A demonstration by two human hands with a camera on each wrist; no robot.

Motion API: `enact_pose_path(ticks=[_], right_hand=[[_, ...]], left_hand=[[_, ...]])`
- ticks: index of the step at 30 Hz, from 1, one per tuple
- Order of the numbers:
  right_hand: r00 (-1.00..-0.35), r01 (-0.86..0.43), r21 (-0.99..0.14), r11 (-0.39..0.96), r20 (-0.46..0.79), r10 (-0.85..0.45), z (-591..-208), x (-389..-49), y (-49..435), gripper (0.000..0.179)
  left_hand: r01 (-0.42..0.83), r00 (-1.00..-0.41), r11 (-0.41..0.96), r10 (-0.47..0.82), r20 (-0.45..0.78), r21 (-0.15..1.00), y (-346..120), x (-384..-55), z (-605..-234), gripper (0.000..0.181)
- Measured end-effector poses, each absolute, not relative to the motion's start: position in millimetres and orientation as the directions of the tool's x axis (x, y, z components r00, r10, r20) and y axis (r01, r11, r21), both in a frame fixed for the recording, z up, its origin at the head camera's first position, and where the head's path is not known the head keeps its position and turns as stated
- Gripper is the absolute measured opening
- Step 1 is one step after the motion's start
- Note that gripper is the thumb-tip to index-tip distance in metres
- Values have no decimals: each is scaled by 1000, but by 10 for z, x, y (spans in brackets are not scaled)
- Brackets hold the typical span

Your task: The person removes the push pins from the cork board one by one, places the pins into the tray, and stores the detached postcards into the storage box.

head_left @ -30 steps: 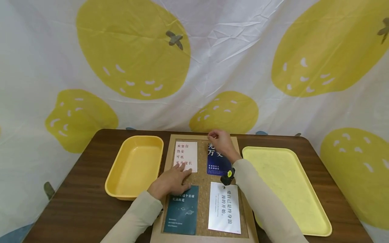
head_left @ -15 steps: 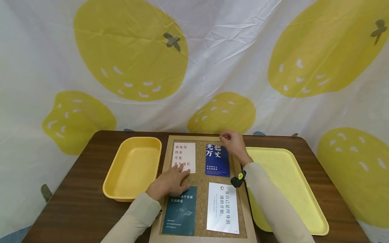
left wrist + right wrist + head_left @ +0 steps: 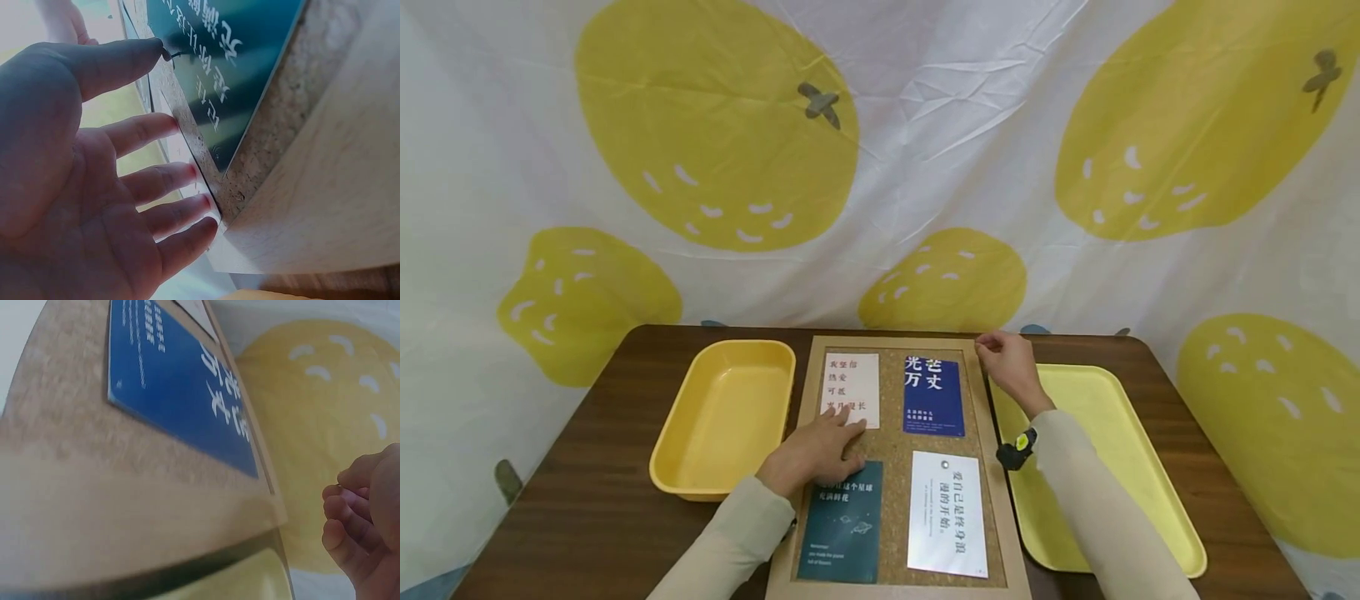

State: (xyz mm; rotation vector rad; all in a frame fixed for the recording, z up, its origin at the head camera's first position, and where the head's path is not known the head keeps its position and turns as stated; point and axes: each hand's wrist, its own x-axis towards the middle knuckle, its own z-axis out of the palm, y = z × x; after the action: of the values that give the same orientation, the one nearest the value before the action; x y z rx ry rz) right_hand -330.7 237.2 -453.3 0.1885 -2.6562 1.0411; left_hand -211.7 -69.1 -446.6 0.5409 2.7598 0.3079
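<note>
A framed cork board point(image 3: 891, 492) lies on the table with cards on it. My left hand point(image 3: 820, 446) rests with spread fingers on the lower part of the white card with red writing point(image 3: 853, 379). Its thumb touches the top of the teal card point(image 3: 842, 533), beside a small dark tack point(image 3: 167, 55). My right hand point(image 3: 1011, 367) is above the board's far right corner, thumb and forefinger pinched on a thumbtack point(image 3: 339, 485) that is mostly hidden. The blue card point(image 3: 934, 400) lies nearby, untouched. A round tack point(image 3: 945, 465) marks the top of the white card with black writing point(image 3: 946, 521).
A deep yellow-orange tray point(image 3: 662, 467) stands left of the board. On its right, partly under my right forearm, lies a shallow pale-yellow tray point(image 3: 1120, 467). Behind the dark wooden table point(image 3: 580, 467) hangs a lemon-print curtain point(image 3: 895, 167).
My right hand has moved right, from the top of the blue card to past the board's far right corner, uncovering the card. My left hand stays in place.
</note>
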Motion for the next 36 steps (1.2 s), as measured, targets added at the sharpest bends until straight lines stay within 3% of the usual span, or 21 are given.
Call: enact_pose_path(ticks=[8,36], right_hand=[[-959,-205,-669,714,283,-10,-4595,-3273,2534,14],[-956,-187,-573,798,292,-14,-4792,-3260,2873,14]], left_hand=[[328,-883,905,395,-254,271,-690,-2127,-4465,57],[350,-878,900,412,-244,259,-703,-2141,-4475,57]])
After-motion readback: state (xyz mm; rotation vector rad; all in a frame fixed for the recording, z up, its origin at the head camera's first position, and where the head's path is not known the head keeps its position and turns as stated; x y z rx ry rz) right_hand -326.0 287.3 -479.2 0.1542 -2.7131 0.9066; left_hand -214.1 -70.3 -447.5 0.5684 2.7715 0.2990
